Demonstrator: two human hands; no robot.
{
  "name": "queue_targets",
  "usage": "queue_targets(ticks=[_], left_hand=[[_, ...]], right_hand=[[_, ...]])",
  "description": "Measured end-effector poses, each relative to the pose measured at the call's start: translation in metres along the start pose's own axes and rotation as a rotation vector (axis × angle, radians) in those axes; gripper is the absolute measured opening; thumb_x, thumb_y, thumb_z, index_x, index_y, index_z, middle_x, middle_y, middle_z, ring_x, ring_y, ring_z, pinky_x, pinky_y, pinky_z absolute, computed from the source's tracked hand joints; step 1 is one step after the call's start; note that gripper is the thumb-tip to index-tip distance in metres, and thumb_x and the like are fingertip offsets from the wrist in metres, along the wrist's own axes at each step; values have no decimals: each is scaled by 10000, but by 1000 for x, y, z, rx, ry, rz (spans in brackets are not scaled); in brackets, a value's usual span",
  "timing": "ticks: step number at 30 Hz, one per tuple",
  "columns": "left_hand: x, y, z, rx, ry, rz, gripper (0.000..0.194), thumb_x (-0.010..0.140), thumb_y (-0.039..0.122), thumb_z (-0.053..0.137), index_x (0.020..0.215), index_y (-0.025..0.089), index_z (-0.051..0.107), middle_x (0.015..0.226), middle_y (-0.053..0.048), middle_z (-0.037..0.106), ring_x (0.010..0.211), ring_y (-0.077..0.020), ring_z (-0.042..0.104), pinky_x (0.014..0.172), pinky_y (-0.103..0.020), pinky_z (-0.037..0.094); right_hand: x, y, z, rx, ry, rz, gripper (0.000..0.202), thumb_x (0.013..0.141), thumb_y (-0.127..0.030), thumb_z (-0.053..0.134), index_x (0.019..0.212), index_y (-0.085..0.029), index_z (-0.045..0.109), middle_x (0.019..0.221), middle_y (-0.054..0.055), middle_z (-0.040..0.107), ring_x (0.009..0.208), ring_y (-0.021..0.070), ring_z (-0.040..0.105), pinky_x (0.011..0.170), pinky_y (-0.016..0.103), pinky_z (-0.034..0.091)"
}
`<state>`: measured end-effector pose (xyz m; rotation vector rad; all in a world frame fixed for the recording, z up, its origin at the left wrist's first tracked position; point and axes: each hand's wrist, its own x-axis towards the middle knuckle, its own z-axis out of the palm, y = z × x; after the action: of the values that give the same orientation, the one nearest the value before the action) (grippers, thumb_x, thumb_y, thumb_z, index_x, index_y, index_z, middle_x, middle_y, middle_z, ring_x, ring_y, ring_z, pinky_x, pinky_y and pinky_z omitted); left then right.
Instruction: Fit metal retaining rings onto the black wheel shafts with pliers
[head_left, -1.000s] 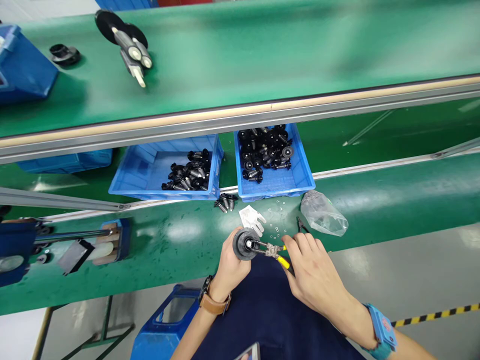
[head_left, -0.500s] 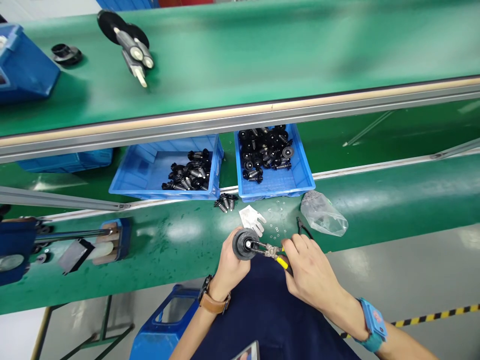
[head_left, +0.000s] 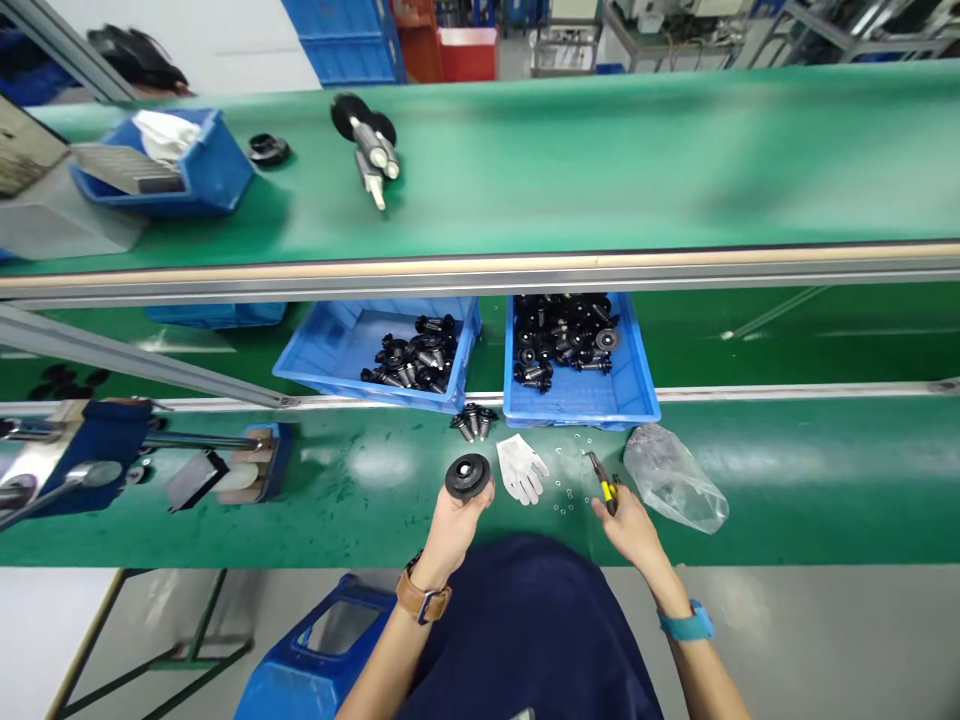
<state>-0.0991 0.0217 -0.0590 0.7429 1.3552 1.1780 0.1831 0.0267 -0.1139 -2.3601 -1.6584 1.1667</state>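
My left hand (head_left: 452,527) is wrapped round a black round part (head_left: 467,477), its disc face turned up. Further right, my right hand (head_left: 630,527) grips yellow-handled pliers (head_left: 604,484), whose tips point up and left above the green bench. Between the hands lie a white glove (head_left: 521,469) and several small rings (head_left: 569,493). Several black parts with grey shafts (head_left: 474,421) stand just beyond the left hand. A clear plastic bag (head_left: 671,478) rests to the right of the pliers.
Two blue bins (head_left: 375,345) (head_left: 581,408) of black parts sit behind the hands, beneath a raised green shelf (head_left: 600,170). A lever press (head_left: 112,455) stands at the left. Below it is a blue stool (head_left: 300,670).
The pliers have come away from the black part and moved right with my right hand. My left hand still holds the part, now with its disc up. The view has shifted and shows more background.
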Motion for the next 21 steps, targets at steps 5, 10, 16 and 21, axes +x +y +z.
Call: queue_targets(ticks=[5, 10, 16, 21], left_hand=[[-3, 13, -1, -140, -99, -29, 327, 779, 425, 805, 817, 142, 645, 753, -22, 612, 695, -132, 538, 669, -270, 468], [-6, 24, 8, 82, -215, -11, 269, 817, 369, 764, 919, 137, 674, 918, -80, 706, 854, -197, 632, 862, -350, 517], [-8, 33, 21, 169, -451, -2, 243, 855, 290, 714, 1031, 151, 622, 1001, -65, 693, 913, -192, 630, 907, -345, 517], [-7, 38, 26, 95, -528, 46, 355, 882, 238, 692, 1208, 178, 564, 1201, -90, 650, 1110, -227, 611, 1008, -372, 473]], right_hand=[[18, 22, 45, 18, 110, 213, 632, 813, -550, 536, 1187, -40, 567, 1085, 305, 630, 1111, 472, 615, 872, 571, 478], [-3, -22, 34, 194, 200, -29, 686, 919, -572, 432, 1393, -77, 466, 1362, 261, 551, 1300, 355, 520, 1074, 511, 421], [-52, -114, -34, 578, -24, -718, 505, 1044, -486, 396, 1488, -251, 450, 1458, 103, 552, 1308, 253, 545, 1110, 442, 430], [-71, -136, -60, 481, -189, -820, 515, 1068, -489, 333, 1529, -274, 413, 1484, 67, 543, 1368, 240, 503, 1149, 435, 399]])
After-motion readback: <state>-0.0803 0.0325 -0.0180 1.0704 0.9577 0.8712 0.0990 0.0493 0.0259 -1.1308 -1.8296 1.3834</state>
